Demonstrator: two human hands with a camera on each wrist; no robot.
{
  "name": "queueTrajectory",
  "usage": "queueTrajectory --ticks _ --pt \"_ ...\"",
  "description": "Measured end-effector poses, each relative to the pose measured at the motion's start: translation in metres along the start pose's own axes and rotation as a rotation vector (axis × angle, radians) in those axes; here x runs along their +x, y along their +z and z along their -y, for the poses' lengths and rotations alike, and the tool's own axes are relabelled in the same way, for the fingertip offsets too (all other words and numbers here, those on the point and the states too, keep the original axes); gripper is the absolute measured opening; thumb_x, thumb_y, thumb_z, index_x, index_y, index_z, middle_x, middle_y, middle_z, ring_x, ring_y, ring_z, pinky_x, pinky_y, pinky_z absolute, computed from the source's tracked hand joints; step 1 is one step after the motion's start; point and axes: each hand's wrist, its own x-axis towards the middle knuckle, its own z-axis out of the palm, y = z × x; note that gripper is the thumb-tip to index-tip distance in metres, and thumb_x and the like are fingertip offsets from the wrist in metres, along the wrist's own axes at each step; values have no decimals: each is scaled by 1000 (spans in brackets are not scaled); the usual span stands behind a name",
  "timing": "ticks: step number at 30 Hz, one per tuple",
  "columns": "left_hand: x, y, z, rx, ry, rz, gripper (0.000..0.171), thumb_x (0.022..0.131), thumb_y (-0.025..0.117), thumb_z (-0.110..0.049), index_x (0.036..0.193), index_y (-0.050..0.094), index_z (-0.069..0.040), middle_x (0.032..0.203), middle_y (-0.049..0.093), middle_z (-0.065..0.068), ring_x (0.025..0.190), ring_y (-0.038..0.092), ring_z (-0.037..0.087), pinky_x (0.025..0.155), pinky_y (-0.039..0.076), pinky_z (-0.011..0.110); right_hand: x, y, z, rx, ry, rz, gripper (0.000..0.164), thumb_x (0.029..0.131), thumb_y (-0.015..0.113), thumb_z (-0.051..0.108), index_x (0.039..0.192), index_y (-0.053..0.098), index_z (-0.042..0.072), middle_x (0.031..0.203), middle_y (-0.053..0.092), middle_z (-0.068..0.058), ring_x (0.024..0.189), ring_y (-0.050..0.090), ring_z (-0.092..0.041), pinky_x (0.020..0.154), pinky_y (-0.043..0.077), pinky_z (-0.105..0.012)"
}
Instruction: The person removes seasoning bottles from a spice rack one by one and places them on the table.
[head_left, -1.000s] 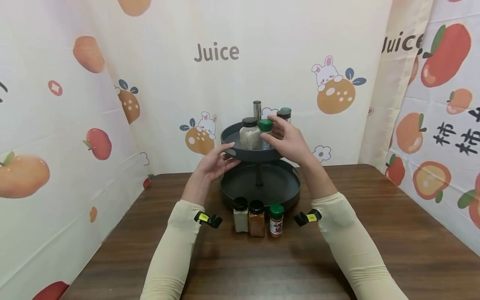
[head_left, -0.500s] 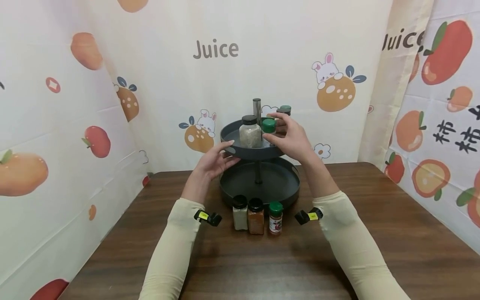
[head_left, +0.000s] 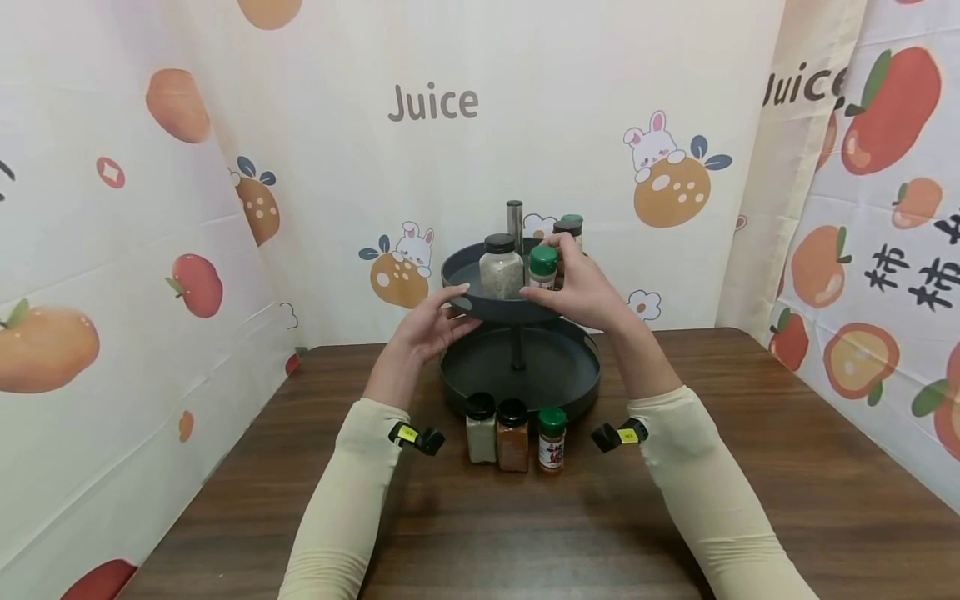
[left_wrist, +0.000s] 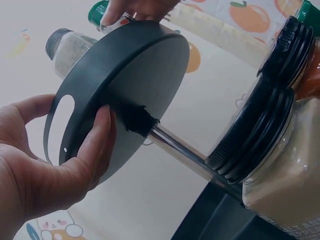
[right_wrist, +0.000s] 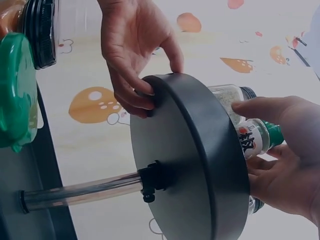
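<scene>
The left hand (head_left: 429, 327) grasped the upper tray (head_left: 504, 311) at its eight o'clock; the right hand (head_left: 587, 292) curved round the green-capped jar (head_left: 543, 263) at four o'clock, whether gripping was unclear.

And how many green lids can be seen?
3: a front lid on a jar on the table, a middle lid at the right hand above the upper tray, and a back lid behind a black lid. More may be hidden behind the hand.

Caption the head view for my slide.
Left hand grips the upper tray as right hand holds a green-capped jar; three more jars stand on the table below.
</scene>
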Motion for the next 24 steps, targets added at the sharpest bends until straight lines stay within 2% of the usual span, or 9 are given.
queueTrajectory --ticks 4,8,16,24 --pt "0 0 0 -16 13 5 59 93 68 -19 144 38 -14 106 55 11 88 68 20 80 63 34 1 -1 -1 2 -37 49 61 89 73 13 134 32 8 123 56 -16 107 60 -24 85 57 -48" --pt "0 0 1 -20 16 14 61 92 69 -19 144 38 -13 106 54 11 87 68 20 79 63 34 1 -1 -1 -15 -41 42 57 90 72 10 136 38 8 123 59 -17 110 61 -23 89 56 -51" --pt "0 0 0 -18 13 22 59 90 72 -21 140 41 -12 104 57 10 87 68 21 80 63 35 1 1 -3 16 -84 -54 58 89 74 17 139 44 10 122 63 -13 111 62 -22 91 57 -53" --pt "1 0 1 -15 17 30 60 92 70 -20 142 40 -8 99 59 9 86 69 21 80 63 36 -12 -1 36 108 -156 -178 49 88 71 1 131 48 -4 116 64 -25 106 64 -30 94 53 -58"
